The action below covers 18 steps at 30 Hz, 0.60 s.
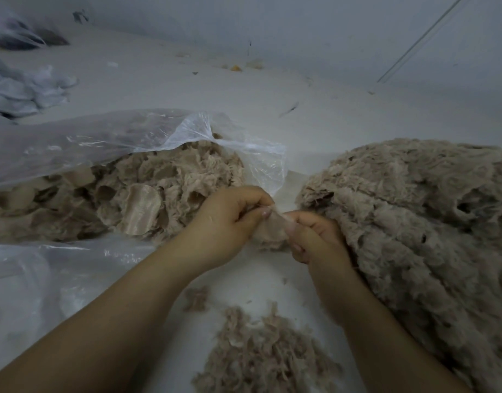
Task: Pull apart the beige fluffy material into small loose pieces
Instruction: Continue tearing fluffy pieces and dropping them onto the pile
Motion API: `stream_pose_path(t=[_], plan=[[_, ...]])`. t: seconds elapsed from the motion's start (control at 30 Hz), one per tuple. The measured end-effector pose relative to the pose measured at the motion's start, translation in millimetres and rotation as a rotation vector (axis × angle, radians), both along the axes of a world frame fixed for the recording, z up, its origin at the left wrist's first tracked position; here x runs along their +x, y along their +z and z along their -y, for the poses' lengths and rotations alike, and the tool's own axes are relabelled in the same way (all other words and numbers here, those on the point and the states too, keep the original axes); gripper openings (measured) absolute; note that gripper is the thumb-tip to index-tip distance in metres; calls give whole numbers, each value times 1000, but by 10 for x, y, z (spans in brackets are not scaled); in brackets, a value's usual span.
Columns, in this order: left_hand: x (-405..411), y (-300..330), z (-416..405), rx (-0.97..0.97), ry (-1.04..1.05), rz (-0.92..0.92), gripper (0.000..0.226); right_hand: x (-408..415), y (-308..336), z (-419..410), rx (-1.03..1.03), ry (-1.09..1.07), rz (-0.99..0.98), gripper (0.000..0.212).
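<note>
I see both hands meeting at the middle of the pale work surface [343, 109], each gripping the same small beige piece [272, 229]: the left hand [230, 222] has its fingers curled and pinches the piece's left edge, the right hand [315, 239] clenches the right edge. To the left, a clear plastic bag [102, 143] lies open, full of beige fluffy material [159, 188]. A big heap of pulled fluff [414, 222] touches my right wrist, and a smaller loose pile [267, 355] lies between the forearms.
</note>
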<state>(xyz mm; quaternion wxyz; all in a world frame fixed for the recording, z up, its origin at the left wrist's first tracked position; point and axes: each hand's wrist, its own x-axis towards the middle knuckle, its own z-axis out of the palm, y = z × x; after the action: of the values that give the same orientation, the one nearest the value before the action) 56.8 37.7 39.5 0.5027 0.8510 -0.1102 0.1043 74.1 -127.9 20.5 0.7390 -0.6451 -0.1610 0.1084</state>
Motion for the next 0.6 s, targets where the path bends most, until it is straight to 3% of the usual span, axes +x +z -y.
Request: stream_pose_path(t=[0.1, 0.27, 0.37, 0.47, 0.6], plan=[[23, -6, 48, 31, -14, -9, 13, -26, 16, -33, -68, -29, 40, 40], [19, -50, 115, -338, 175, -145, 16, -2, 12, -70, -63, -157, -58, 42], [-62, -93, 160, -367, 58, -331, 27, 11, 14, -63, -3, -181, -96, 42], [-122, -151, 188, -487, -71, -472, 17, -24, 16, -59, 62, -141, -132, 44], [-115, -118, 154, -526, -39, -454, 21, -4, 5, -70, 59, -184, -100, 39]])
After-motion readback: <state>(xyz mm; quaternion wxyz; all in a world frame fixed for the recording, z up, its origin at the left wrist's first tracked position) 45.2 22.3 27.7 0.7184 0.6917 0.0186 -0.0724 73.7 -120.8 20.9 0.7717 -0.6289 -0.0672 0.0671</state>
